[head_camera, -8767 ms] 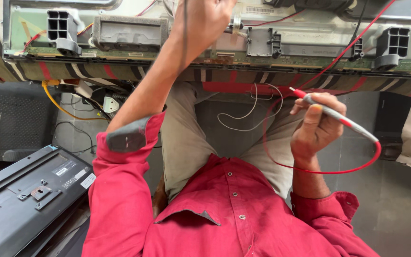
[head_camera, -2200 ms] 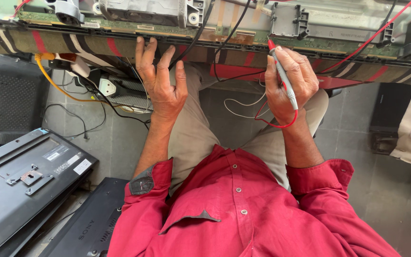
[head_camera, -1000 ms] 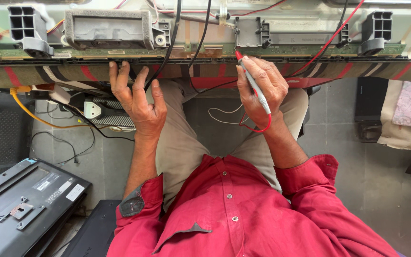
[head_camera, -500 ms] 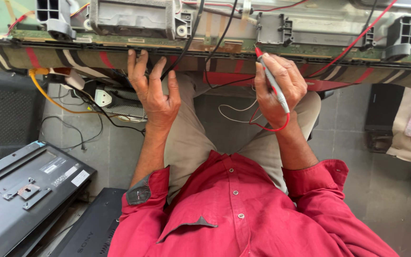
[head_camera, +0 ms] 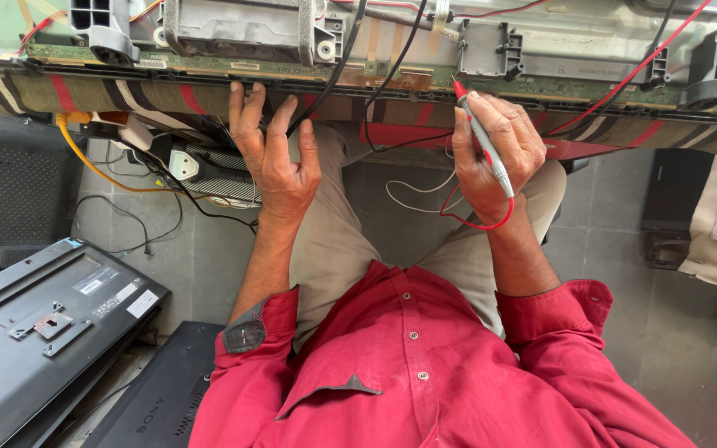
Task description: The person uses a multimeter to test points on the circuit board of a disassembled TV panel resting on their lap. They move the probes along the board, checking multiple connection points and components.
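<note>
Probe (head_camera: 485,143), light, stiff and slim, is sitting pinched along its grey shaft in my right hand (head_camera: 491,153), red tip touching the board (head_camera: 392,58) at the worktop edge, while my left hand (head_camera: 275,153) is resting spread there, holding nothing; I judge the shaft the safest hold.

The left hand (head_camera: 275,158) has come down from high on the circuit board (head_camera: 392,50) to its near edge; the right hand (head_camera: 491,153) has brought the red probe (head_camera: 481,137) up so its tip touches that edge

Striped cloth (head_camera: 85,93) under opened chassis (head_camera: 558,50)
</note>
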{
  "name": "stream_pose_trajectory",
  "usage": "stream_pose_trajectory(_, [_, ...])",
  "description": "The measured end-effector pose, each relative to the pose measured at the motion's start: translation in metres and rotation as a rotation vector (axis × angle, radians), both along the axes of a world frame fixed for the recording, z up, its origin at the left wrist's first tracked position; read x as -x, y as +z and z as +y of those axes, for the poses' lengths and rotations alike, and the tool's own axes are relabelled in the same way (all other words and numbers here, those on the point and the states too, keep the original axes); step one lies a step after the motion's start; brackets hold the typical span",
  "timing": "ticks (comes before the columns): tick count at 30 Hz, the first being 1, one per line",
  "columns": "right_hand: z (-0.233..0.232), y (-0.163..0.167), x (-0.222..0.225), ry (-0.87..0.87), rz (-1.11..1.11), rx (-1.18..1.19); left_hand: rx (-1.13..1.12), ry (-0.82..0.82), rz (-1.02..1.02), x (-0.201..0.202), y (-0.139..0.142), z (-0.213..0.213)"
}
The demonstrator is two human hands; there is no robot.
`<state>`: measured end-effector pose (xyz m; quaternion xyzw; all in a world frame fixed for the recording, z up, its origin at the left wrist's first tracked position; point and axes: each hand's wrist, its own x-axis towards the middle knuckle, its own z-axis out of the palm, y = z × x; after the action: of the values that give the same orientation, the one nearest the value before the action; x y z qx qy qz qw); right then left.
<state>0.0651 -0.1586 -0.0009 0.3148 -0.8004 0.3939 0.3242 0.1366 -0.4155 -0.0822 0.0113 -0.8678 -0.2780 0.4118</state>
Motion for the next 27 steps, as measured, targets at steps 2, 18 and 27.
stream_pose_trajectory(2, [0.000,0.000,0.000,0.000,-0.001,-0.003,0.009,0.005,0.002,0.001,-0.001,0.000])
stream_pose_trajectory(18, [0.000,0.002,0.003,0.001,0.025,0.006,0.035,0.028,-0.011,0.000,0.007,0.003])
stream_pose_trajectory(27, [0.002,0.006,0.003,-0.014,0.011,-0.001,0.034,0.028,-0.008,0.000,0.010,0.008])
